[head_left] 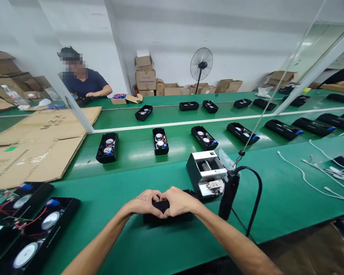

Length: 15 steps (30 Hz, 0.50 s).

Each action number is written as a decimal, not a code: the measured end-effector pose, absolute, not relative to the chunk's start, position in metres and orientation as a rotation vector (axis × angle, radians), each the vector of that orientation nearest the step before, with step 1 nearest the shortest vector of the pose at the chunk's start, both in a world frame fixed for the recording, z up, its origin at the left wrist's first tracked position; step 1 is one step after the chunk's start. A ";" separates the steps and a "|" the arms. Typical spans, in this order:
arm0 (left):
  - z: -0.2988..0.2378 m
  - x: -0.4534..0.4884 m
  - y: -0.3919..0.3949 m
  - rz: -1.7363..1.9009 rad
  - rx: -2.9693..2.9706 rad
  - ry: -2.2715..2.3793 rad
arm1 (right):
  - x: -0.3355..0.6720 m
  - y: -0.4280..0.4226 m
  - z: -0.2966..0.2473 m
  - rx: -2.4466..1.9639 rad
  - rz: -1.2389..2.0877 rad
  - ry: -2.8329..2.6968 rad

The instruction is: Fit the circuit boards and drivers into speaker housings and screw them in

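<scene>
Both my hands press together on a long black speaker housing [172,218] lying on the green workbench [137,179] in front of me. My left hand [145,203] is closed over its left half, fingers curled on top. My right hand [178,201] is closed over its right half, touching the left hand. Most of the housing is hidden under my hands. A black electric screwdriver [228,194] hangs on a cord just right of my right hand. Behind it stands a small black and silver screw feeder box [206,172].
Open black speaker housings [31,233] with round drivers and red wires lie at the lower left. More housings [160,141] ride the green conveyor beyond. Flattened cardboard [37,141] lies at the left, white cables [318,172] at the right. A person in a dark shirt [84,84] works at the far left.
</scene>
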<state>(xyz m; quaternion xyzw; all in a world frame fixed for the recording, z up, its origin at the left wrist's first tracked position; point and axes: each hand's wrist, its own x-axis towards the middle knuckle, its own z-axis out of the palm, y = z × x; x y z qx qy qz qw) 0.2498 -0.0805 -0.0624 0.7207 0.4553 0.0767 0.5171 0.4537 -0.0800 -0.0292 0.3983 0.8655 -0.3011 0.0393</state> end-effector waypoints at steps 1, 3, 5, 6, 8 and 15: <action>-0.063 0.250 -0.080 0.181 1.723 1.095 | 0.453 -0.081 -0.030 1.222 -0.926 2.640; -0.065 0.249 -0.080 0.179 1.712 1.093 | 0.453 -0.082 -0.030 1.242 -0.922 2.624; -0.066 0.249 -0.079 0.183 1.705 1.085 | 0.453 -0.084 -0.031 1.272 -0.902 2.623; -0.067 0.249 -0.079 0.184 1.703 1.079 | 0.453 -0.085 -0.031 1.280 -0.892 2.625; -0.068 0.248 -0.078 0.183 1.704 1.066 | 0.453 -0.085 -0.031 1.281 -0.878 2.637; -0.068 0.246 -0.078 0.197 1.801 1.082 | 0.457 -0.098 -0.037 1.298 -0.823 2.786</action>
